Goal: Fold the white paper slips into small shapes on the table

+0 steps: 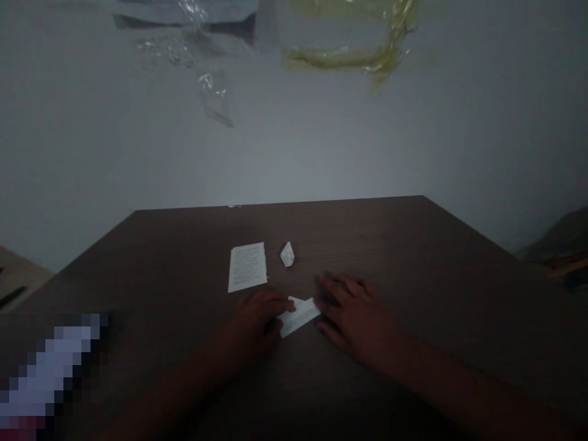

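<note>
A folded strip of white paper (299, 316) lies on the dark wood table (367, 239) between my hands. My left hand (257, 320) covers the strip's left end, its fingers curled over the paper and holding it. My right hand (351, 317) rests palm down with fingers spread, its fingertips at the strip's right end. Farther off, a flat printed sheet of paper (247, 267) lies on the table, and a small folded white paper piece (287, 254) sits to its right. Neither hand touches these two.
The table's far edge meets a pale grey wall (294, 147) with clear plastic and yellowish tape (349, 55) stuck on it. A pixelated patch (50, 373) hides the lower left corner. A dark object (563, 245) shows at the right edge.
</note>
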`<state>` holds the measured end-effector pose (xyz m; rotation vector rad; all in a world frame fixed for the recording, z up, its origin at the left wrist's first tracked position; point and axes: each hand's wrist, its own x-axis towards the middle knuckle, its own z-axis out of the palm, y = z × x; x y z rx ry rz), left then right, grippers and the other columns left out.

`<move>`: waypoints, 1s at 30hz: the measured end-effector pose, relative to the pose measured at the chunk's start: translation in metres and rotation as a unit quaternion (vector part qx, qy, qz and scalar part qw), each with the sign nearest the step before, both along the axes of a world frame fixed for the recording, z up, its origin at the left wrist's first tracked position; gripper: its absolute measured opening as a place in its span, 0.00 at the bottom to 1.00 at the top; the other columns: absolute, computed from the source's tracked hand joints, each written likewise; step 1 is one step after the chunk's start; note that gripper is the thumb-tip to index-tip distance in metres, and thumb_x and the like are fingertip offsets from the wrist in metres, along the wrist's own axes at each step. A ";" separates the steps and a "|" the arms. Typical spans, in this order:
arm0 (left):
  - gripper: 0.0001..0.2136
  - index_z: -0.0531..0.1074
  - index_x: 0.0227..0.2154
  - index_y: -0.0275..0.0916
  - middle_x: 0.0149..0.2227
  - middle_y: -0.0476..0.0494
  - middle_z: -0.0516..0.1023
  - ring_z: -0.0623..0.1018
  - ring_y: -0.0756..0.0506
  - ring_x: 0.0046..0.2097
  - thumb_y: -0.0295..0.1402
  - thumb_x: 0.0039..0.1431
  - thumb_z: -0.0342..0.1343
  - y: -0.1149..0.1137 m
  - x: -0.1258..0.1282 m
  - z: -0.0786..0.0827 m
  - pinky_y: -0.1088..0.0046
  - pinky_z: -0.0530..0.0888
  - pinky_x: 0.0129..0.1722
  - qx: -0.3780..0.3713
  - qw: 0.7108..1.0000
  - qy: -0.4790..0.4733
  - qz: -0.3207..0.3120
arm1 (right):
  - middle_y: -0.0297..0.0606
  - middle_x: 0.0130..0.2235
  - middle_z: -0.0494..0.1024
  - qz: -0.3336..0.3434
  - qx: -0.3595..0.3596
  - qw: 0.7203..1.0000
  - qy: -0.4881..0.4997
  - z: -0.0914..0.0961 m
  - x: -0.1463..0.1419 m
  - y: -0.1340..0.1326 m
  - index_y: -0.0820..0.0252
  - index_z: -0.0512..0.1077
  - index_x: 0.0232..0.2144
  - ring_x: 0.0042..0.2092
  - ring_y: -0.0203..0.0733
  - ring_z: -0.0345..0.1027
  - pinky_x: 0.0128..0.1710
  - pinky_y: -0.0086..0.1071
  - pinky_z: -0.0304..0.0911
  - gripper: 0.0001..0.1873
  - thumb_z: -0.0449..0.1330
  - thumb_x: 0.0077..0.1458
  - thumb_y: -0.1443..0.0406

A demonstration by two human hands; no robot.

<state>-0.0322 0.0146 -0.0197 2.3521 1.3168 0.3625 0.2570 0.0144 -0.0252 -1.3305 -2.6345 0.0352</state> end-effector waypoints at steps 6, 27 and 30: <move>0.26 0.84 0.60 0.46 0.61 0.38 0.88 0.83 0.33 0.65 0.19 0.61 0.59 -0.003 0.005 -0.002 0.46 0.75 0.70 0.055 0.998 0.010 -0.005 | 0.54 0.66 0.83 0.065 -0.006 0.996 0.062 0.006 0.000 0.004 0.61 0.81 0.63 0.68 0.66 0.75 0.68 0.65 0.73 0.18 0.62 0.76 0.64; 0.20 0.85 0.55 0.46 0.58 0.41 0.88 0.87 0.38 0.60 0.21 0.69 0.55 0.008 0.013 -0.007 0.64 0.82 0.65 0.026 0.998 -0.035 -0.033 | 0.54 0.77 0.73 0.111 -0.131 0.983 0.070 -0.012 -0.009 -0.012 0.58 0.69 0.79 0.77 0.64 0.67 0.78 0.63 0.62 0.36 0.65 0.76 0.53; 0.21 0.85 0.55 0.47 0.60 0.43 0.88 0.87 0.39 0.61 0.19 0.69 0.55 0.009 0.012 -0.009 0.64 0.81 0.66 0.027 0.998 -0.030 -0.037 | 0.56 0.77 0.72 0.111 -0.133 0.983 0.058 -0.014 -0.011 -0.012 0.62 0.68 0.79 0.77 0.65 0.66 0.79 0.63 0.61 0.36 0.63 0.78 0.52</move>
